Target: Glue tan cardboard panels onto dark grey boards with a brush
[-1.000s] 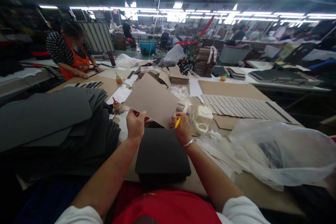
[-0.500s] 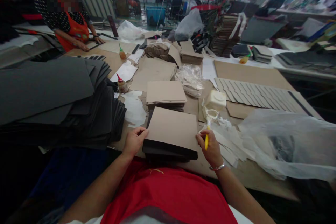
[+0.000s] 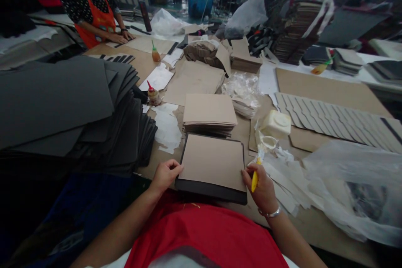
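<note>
A beige cardboard sheet [image 3: 213, 161] lies over a dark sheet [image 3: 210, 192], whose edge shows at the top and right and as a wide band along the front. Its left edge is pinched between the thumb and fingers of my left hand [image 3: 165, 176]. My right hand [image 3: 262, 188] touches the right edge with its fingertips while gripping a brush [image 3: 254, 180] with a yellow handle. The brush's pale bristle end points away from me, near a white plastic container [image 3: 276, 124]. Just beyond the sheet sits a stack of beige cardboard [image 3: 210, 109].
Large dark sheets [image 3: 56, 104] are piled high on the left. A red-tipped glue bottle [image 3: 153, 95] stands beyond torn white paper [image 3: 168, 127]. Clear plastic bags [image 3: 333, 180] and paper strips [image 3: 285, 184] lie at right. Across the table, a co-worker [image 3: 97, 21] in an orange apron handles strips.
The beige sheet has come down and lined up more closely with the dark sheet, which now shows along its top and right edges. Both hands remain at its sides. The camera view has shifted.
</note>
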A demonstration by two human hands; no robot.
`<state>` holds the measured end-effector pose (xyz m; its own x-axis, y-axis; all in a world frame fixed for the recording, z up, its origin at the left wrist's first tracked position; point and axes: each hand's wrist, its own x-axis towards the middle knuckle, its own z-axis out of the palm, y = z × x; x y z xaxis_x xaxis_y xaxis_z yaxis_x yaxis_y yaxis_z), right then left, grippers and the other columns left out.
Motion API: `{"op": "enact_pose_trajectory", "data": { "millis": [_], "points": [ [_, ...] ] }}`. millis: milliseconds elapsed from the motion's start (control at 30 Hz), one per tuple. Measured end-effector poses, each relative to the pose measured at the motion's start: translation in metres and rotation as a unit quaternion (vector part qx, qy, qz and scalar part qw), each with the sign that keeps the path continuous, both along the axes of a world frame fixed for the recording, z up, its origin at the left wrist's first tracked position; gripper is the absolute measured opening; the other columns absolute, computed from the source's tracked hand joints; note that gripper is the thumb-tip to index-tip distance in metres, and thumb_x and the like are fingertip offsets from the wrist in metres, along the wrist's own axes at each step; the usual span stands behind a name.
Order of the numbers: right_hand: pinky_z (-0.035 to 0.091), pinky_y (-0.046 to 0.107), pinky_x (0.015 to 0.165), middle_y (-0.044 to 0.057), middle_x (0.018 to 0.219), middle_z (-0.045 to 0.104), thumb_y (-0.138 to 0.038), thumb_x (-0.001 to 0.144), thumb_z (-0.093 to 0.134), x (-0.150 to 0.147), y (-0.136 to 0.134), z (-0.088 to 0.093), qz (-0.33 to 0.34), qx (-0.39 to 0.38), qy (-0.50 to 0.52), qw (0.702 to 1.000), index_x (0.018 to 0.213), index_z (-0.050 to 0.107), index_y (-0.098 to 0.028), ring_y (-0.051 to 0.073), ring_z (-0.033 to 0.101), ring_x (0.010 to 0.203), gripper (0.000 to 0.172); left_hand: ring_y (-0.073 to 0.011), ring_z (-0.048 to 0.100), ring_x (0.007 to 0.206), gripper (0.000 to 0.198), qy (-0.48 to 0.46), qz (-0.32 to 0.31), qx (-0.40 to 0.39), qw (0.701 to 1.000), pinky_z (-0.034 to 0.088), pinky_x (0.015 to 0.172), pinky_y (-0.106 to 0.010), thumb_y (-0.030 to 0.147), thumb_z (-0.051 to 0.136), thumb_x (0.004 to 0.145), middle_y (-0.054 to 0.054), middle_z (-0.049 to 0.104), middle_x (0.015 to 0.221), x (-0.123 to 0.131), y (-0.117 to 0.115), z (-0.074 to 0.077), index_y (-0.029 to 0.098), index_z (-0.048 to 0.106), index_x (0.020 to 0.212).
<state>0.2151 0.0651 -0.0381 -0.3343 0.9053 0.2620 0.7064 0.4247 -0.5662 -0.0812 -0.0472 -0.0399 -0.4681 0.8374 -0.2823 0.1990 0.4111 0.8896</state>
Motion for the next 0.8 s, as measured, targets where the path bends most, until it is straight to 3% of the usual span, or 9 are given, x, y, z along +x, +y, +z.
{"op": "enact_pose_trajectory", "data": {
  "millis": [267, 467, 800],
  "points": [
    [0.048, 0.027, 0.062, 0.003, 0.074, 0.064, -0.031, 0.081, 0.049, -0.004, -0.004, 0.006, -0.006, -0.038, -0.036, 0.999, 0.089, 0.05, -0.023, 0.015, 0.06, 0.062, 0.011, -0.0088, 0.036, 0.046, 0.035, -0.024, -0.011, -0.049, 0.998, 0.026, 0.043, -0.019, 0.05, 0.062, 0.06, 0.005, 0.044, 0.047, 0.0, 0.002, 0.003, 0.017, 0.054, 0.051],
    [0.046, 0.025, 0.063, 0.001, 0.074, 0.062, -0.028, 0.082, 0.048, -0.006, -0.005, 0.004, -0.022, -0.078, -0.039, 0.996, 0.093, 0.051, -0.022, 0.014, 0.06, 0.063, 0.012, -0.0083, 0.034, 0.045, 0.04, -0.038, -0.024, -0.072, 0.996, 0.024, 0.043, -0.019, 0.056, 0.064, 0.058, 0.005, 0.042, 0.047, -0.003, 0.003, -0.004, 0.017, 0.054, 0.052],
    [0.041, 0.024, 0.059, 0.001, 0.072, 0.061, -0.027, 0.083, 0.046, -0.012, -0.003, 0.014, -0.027, -0.094, -0.102, 0.99, 0.096, 0.051, -0.021, 0.014, 0.057, 0.06, 0.015, -0.0081, 0.034, 0.044, 0.035, -0.027, -0.02, -0.083, 0.996, 0.025, 0.043, -0.019, 0.049, 0.063, 0.063, 0.005, 0.042, 0.046, -0.002, 0.002, -0.005, 0.017, 0.054, 0.054]
  ]
}}
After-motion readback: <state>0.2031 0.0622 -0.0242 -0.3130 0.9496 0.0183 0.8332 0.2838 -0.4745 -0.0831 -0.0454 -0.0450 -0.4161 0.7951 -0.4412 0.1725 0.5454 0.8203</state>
